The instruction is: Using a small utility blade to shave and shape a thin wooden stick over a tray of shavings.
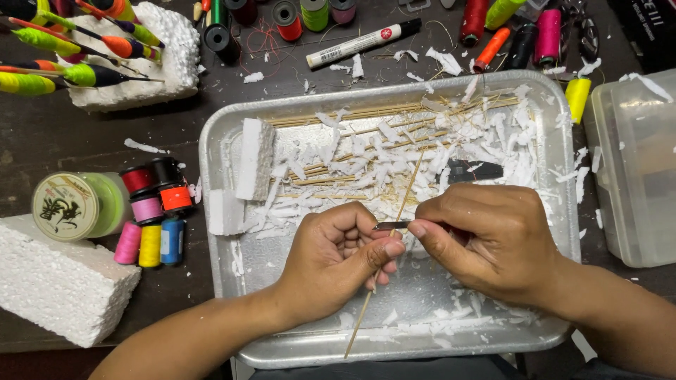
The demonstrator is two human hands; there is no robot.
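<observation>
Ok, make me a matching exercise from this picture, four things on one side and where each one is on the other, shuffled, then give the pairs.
Things:
1. thin stick
2. small blade
3. white marker
4. foam block

Places:
A. on the dark table beyond the tray
B. pinched in the right hand
C. on the table's left edge, beside the thread spools
D. held in the left hand, slanting over the tray

Pairs: 1-D, 2-B, 3-A, 4-C

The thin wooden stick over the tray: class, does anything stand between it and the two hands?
Nothing visible does. The left hand already pinches the stick, and the right hand holds a small blade against it. Foam shavings lie below in the tray.
</observation>
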